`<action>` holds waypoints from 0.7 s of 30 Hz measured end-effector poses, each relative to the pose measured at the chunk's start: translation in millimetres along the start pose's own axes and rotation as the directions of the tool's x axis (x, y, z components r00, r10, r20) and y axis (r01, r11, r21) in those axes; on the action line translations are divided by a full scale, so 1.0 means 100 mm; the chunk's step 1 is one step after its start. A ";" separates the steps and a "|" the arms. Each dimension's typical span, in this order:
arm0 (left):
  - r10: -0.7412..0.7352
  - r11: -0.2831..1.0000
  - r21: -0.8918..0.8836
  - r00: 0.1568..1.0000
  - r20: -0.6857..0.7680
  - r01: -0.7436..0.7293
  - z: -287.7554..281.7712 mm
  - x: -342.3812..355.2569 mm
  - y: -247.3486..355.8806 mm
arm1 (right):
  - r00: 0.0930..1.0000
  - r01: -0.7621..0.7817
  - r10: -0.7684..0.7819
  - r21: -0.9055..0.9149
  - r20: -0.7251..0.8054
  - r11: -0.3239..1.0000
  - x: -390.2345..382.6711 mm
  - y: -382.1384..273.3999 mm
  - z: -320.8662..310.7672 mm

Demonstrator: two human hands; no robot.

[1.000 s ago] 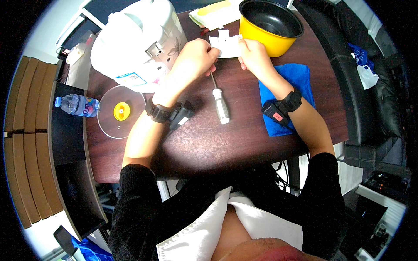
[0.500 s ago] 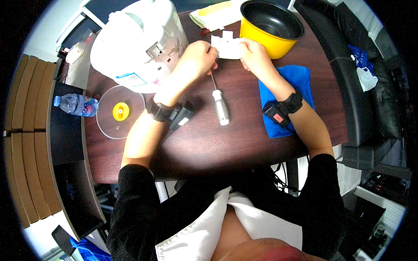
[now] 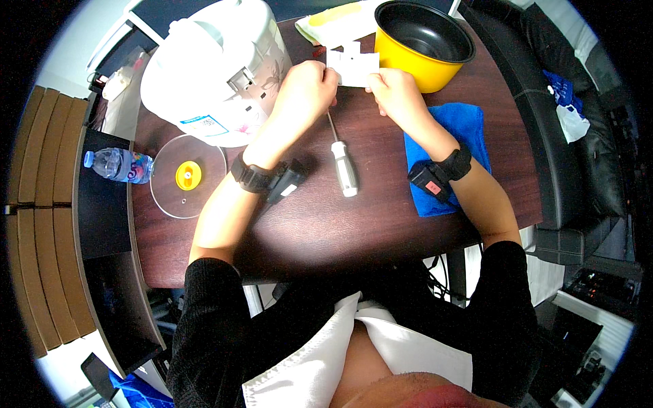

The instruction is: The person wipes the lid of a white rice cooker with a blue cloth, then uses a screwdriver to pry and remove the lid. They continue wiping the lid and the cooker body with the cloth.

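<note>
Between my two hands is a small white plastic cover point(image 3: 353, 71) with a tab on its far edge. My left hand point(image 3: 311, 85) pinches its left side and my right hand point(image 3: 394, 90) its right corner. Beside my left hand stands a white rice cooker body point(image 3: 197, 75), with slots and a grey latch part on its side. A yellow inner pot point(image 3: 416, 62) with a black inside is just beyond my right hand. Below the cover, a screwdriver point(image 3: 344, 170) with a grey and white handle lies on the table, its shaft pointing away from me.
A round glass lid point(image 3: 204, 194) with a yellow knob lies at the left, near a water bottle point(image 3: 119, 165). Under my right wrist is a folded blue cloth point(image 3: 435, 200). A pale yellow cloth point(image 3: 337, 26) lies at the far edge of the brown table point(image 3: 320, 234).
The white cover has tilted, so more of its flat face shows, and shifted slightly left. Both hands moved a little left with it. The screwdriver stays put.
</note>
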State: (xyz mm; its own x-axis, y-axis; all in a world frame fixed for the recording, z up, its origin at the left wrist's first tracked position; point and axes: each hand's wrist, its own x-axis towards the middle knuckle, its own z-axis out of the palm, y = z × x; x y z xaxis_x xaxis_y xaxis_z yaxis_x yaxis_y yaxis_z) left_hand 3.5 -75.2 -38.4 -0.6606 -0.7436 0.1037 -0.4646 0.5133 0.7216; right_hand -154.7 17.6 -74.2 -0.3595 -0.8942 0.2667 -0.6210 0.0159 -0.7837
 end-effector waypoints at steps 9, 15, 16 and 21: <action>0.339 0.941 0.098 0.880 -0.332 -0.325 0.08 0.09 -0.10 | 0.989 0.098 -0.109 -0.101 -0.104 0.990 0.03 0.07 0.07; 0.135 0.989 -0.027 0.970 -0.201 -0.143 -0.02 0.00 0.05 | 0.987 0.119 -0.128 -0.092 -0.097 0.989 0.01 0.04 0.04; 0.156 0.987 0.006 0.964 -0.214 -0.158 -0.01 0.02 0.01 | 0.987 0.115 -0.123 -0.075 -0.108 0.991 0.01 0.04 0.05; 0.109 0.990 -0.072 0.977 -0.183 -0.124 -0.01 -0.05 0.11 | 0.949 0.162 -0.200 -0.165 -0.244 0.973 0.06 0.07 0.04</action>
State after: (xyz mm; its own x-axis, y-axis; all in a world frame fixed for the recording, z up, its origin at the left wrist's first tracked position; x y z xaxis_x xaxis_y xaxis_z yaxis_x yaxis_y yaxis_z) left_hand 1.7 -66.4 -30.4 -0.5882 -0.7489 0.3053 -0.3351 0.5693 0.7508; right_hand -158.4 10.6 -80.0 -0.3869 -0.7430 0.5462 -0.7773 -0.0559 -0.6266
